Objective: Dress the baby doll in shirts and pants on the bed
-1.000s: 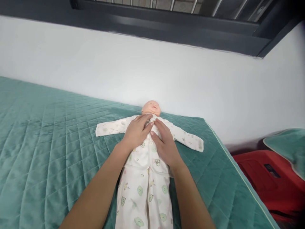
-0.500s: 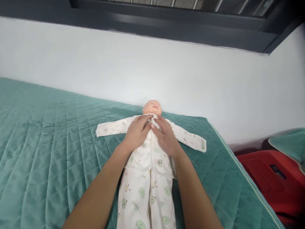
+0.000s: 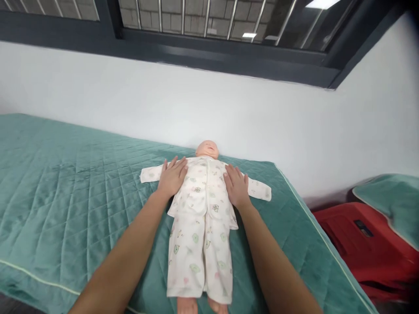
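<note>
A baby doll (image 3: 207, 149) lies on its back with its head near the wall and its arms out to both sides. It wears a white patterned long-sleeved top (image 3: 204, 187) and matching trousers (image 3: 199, 257); its bare feet show at the bottom. My left hand (image 3: 173, 175) rests flat, fingers extended, where the sleeve on the left joins the top. On the other side my right hand (image 3: 237, 185) lies flat on the shoulder and upper sleeve. Both hands are open and grip nothing. The sleeve ends hide the doll's hands.
Green quilted bedding (image 3: 108, 174) lies under the doll, its piped edge running down the right. Behind stands a white wall (image 3: 196, 104) below a dark window frame (image 3: 209, 54) with bars. At right is a red plastic chair or stool (image 3: 353, 244) with green cloth (image 3: 389, 200) over it.
My hands have moved apart from the middle of the doll's chest out to its two shoulders. The camera view has shifted, so the doll's feet and more of the window show.
</note>
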A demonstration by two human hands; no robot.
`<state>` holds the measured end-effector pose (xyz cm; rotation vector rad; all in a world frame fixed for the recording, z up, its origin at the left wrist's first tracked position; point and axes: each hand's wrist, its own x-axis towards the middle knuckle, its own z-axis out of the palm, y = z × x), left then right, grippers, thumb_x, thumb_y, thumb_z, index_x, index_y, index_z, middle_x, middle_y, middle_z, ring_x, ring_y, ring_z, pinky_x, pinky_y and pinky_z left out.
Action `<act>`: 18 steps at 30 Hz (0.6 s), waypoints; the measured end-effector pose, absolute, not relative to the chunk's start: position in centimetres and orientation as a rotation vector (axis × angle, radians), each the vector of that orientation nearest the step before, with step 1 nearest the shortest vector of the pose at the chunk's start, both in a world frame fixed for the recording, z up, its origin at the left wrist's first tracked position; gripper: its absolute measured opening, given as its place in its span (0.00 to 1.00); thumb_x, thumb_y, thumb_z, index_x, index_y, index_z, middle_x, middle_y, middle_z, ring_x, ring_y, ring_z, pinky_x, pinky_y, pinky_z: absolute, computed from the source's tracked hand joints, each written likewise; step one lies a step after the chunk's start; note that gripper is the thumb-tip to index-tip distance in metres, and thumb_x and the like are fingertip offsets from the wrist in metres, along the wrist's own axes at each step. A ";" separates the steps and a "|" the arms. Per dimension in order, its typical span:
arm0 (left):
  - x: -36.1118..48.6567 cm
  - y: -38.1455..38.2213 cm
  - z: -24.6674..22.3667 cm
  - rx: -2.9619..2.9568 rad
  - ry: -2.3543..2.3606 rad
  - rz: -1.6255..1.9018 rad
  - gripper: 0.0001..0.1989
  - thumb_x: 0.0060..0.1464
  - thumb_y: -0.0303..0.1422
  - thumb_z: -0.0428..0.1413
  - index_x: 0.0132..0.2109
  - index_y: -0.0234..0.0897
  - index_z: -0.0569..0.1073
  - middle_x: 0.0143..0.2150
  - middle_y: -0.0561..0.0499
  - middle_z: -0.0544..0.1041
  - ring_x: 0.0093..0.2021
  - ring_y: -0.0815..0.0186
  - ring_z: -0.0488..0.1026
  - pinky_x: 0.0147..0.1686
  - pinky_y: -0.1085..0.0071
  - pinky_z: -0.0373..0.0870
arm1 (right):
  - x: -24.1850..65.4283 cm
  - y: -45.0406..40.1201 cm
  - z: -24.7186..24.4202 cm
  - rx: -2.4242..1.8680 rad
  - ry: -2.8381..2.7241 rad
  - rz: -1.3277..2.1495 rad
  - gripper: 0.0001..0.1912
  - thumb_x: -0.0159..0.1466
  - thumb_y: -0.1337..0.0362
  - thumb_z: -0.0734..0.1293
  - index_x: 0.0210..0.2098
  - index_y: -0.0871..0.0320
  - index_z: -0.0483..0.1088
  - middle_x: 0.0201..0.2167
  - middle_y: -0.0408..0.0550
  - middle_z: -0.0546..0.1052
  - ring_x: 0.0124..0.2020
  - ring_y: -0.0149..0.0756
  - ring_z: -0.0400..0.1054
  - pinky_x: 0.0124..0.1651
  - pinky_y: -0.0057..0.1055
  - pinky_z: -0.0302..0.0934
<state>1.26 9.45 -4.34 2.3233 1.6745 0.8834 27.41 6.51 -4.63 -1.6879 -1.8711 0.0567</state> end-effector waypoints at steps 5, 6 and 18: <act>-4.4 8.7 -5.7 2.343 1.940 0.628 0.29 0.67 0.43 0.38 0.71 0.41 0.53 0.72 0.48 0.57 0.71 0.54 0.52 0.69 0.46 0.40 | 33.4 4.2 -5.4 -2.029 -1.940 -0.138 0.31 0.71 0.48 0.48 0.69 0.54 0.52 0.71 0.51 0.55 0.71 0.48 0.46 0.69 0.58 0.39; -5.6 8.3 -5.8 2.310 1.981 0.584 0.30 0.66 0.44 0.39 0.71 0.41 0.52 0.72 0.46 0.57 0.71 0.53 0.52 0.68 0.46 0.43 | 34.6 3.7 -5.4 -2.086 -1.931 -0.128 0.32 0.71 0.47 0.48 0.69 0.54 0.51 0.71 0.52 0.55 0.71 0.48 0.47 0.69 0.57 0.40; -10.5 5.5 -6.2 2.120 2.163 0.481 0.33 0.64 0.43 0.43 0.71 0.35 0.50 0.69 0.39 0.62 0.69 0.51 0.57 0.67 0.52 0.50 | 38.5 1.3 -5.7 -2.427 -1.708 -0.106 0.37 0.70 0.45 0.45 0.70 0.60 0.51 0.69 0.63 0.55 0.71 0.52 0.46 0.68 0.53 0.42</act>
